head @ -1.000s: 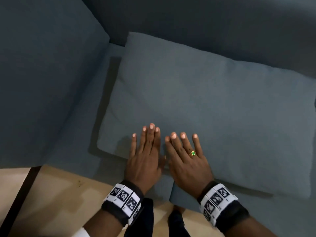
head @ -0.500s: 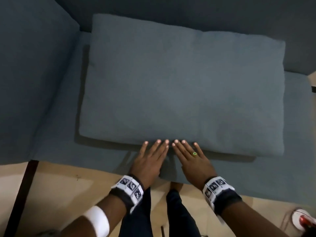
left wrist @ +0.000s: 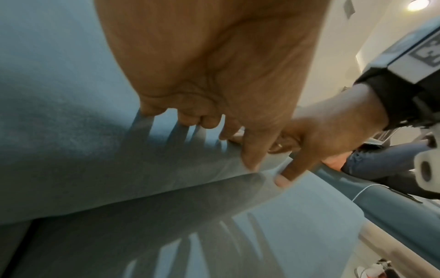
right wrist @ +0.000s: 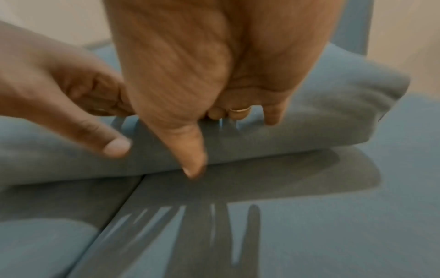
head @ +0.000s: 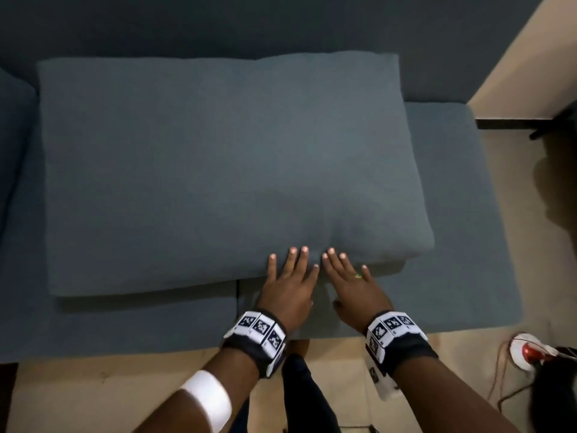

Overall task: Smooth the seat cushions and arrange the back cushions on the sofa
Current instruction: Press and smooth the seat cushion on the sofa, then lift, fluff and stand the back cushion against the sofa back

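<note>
One cushion, blue-grey, lies flat across the sofa's seat, spanning the seam between two seat cushions: the left seat and the right seat. Its far edge meets the sofa back.

Two hands sit side by side at the cushion's near edge, right of centre. Left hand: released, fingers straight and spread, fingertips on the cushion top, thumb down by the edge. Right hand: released too, fingers flat on the cushion, thumb pointing down to the seat in the right wrist view. One ring on the right hand. Each wrist carries one marker band.

Floor to the right: one red-and-white object with a cable, too small to identify.

Against half a second ago: the whole cushion now shows further left in view, both hands lie nearer its right corner, and a dent has appeared in the fabric just ahead of the fingertips.
</note>
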### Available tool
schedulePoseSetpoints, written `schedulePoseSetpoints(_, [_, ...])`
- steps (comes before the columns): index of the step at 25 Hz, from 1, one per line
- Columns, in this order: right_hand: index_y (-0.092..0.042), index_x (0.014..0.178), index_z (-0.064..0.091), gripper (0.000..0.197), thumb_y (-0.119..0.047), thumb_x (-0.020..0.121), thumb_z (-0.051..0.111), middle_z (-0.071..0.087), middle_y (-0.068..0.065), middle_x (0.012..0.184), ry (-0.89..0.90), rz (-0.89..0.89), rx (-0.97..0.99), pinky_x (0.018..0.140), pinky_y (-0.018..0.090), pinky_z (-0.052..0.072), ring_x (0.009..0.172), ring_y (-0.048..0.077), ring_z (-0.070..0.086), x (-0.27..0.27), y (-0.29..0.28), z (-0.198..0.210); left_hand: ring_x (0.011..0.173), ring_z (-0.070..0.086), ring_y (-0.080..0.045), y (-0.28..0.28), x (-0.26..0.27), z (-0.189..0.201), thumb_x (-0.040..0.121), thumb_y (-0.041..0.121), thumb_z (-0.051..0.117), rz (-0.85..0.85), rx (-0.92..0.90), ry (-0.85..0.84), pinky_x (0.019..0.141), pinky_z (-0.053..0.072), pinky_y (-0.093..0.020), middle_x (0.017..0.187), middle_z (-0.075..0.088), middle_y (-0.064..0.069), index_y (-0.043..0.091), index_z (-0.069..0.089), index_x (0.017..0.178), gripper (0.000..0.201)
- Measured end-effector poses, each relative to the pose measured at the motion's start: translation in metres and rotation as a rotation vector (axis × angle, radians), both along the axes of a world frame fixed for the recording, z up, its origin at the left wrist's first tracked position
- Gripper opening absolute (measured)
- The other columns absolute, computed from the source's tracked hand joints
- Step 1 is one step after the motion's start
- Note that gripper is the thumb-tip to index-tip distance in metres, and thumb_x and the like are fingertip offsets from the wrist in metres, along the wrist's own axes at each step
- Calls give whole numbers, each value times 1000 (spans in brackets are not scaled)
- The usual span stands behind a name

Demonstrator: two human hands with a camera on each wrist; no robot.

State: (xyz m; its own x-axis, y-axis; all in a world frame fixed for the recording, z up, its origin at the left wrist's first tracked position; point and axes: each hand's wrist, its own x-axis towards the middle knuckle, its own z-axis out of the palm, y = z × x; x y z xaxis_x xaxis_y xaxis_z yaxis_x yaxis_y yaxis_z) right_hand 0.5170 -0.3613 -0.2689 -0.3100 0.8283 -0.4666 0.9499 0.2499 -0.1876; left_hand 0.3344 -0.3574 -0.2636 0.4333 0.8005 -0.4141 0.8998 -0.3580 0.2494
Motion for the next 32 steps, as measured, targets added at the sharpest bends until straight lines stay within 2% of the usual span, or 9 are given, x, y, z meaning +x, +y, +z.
schedulePoseSetpoints(2, [-21, 141, 53, 54, -24, 88, 61, 52, 4, 149, 164, -156, 149, 98, 45, 51, 127, 25, 59, 19, -5, -5, 141, 43, -31, -6, 0, -8, 80, 33, 68, 5, 59, -97, 111, 41, -52, 154, 42, -16, 10, 60, 135, 61])
schedulePoseSetpoints(4, [-20, 105, 71, 18, -27, 92, 61, 76, 9, 98, 313, -510, 240, 72, 37, 51, 89, 35, 69, 28, -9, 0, 137, 49, -25, -18, -3, -14, 80, 27, 66, 53, 92, -218, 101, 52, -39, 150, 50, -9, 11, 65, 128, 50])
schedulePoseSetpoints(7, [-18, 73, 64, 35, -51, 84, 62, 69, 3, 71, 509, -935, -69, 68, 33, 45, 75, 33, 65, 29, -13, -9, 133, 54, -19, -27, -15, -16, 85, 24, 61, 138, 78, -284, 96, 53, -32, 148, 53, -1, 16, 61, 134, 50])
schedulePoseSetpoints(11, [-17, 107, 63, 45, -59, 94, 55, 75, 2, 103, 818, -1374, -660, 82, 39, 53, 95, 26, 71, -1, -2, -23, 113, 65, -28, -29, -46, -13, 99, 39, 51, 532, -112, -223, 88, 52, -35, 126, 69, -2, 32, 56, 140, 41])
schedulePoseSetpoints(15, [-16, 115, 61, 38, -50, 99, 52, 70, 4, 118, 1010, -1447, -705, 92, 50, 53, 108, 28, 69, -39, 12, -34, 104, 68, -27, -23, -104, -43, 76, 86, 44, 1372, -347, -583, 97, 49, -45, 120, 71, -9, 23, 69, 95, 70])
schedulePoseSetpoints(19, [-10, 116, 65, 38, -42, 101, 50, 73, 12, 112, 1312, -1611, -720, 86, 50, 57, 105, 31, 69, -62, 26, -45, 111, 63, -28, -21, -137, -59, 90, 77, 35, 1808, -413, -957, 96, 50, -45, 141, 49, -6, 17, 46, 139, 78])
schedulePoseSetpoints(22, [-2, 89, 62, 41, -38, 102, 50, 69, 8, 72, 1270, -1622, -543, 62, 40, 60, 63, 21, 68, -76, 35, -49, 109, 64, -34, -19, -171, -53, 97, 65, 35, 2027, -320, -1280, 92, 55, -51, 125, 50, -7, 18, 37, 145, 68])
schedulePoseSetpoints(26, [-5, 72, 50, 41, -35, 100, 53, 48, 2, 48, 1274, -1567, -304, 61, 38, 56, 39, 15, 43, -87, 37, -28, 48, 61, -12, -5, -214, -38, 102, 42, 49, 1926, -132, -1205, 43, 48, -20, 62, 57, -6, 10, 50, 82, 38])
schedulePoseSetpoints(32, [-5, 62, 47, 44, -26, 101, 52, 46, 1, 43, 1405, -1327, -41, 56, 28, 50, 37, 14, 40, -93, 73, 83, 33, 41, -14, 22, -238, 63, 104, 32, 48, 1577, 27, -1246, 36, 27, -19, 44, 45, 3, 12, 43, 64, 45])
